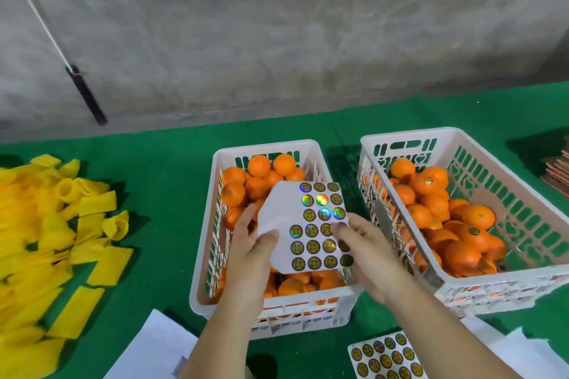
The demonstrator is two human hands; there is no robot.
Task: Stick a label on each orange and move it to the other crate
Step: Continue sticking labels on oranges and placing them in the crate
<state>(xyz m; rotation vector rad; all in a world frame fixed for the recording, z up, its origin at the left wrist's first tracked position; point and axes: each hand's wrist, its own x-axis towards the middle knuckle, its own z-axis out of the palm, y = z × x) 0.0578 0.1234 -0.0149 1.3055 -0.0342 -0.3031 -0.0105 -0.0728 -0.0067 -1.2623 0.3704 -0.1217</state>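
Observation:
My left hand (254, 251) holds a white sticker sheet (303, 226) with several round holographic labels, thumb on its bare left part. It hovers over the left white crate (204, 255), which is full of oranges (258, 175). My right hand (363, 251) touches the sheet's right edge, fingertips pinching at a dark label (342, 245) there. The right white crate (505, 278) holds oranges too, some with a label on top (428, 180).
A pile of yellow foam net sleeves (46, 240) covers the left of the green table (166, 181). A second label sheet (386, 358) and white backing papers (151, 351) lie near the front edge. Reddish flat items (558, 172) sit at the far right.

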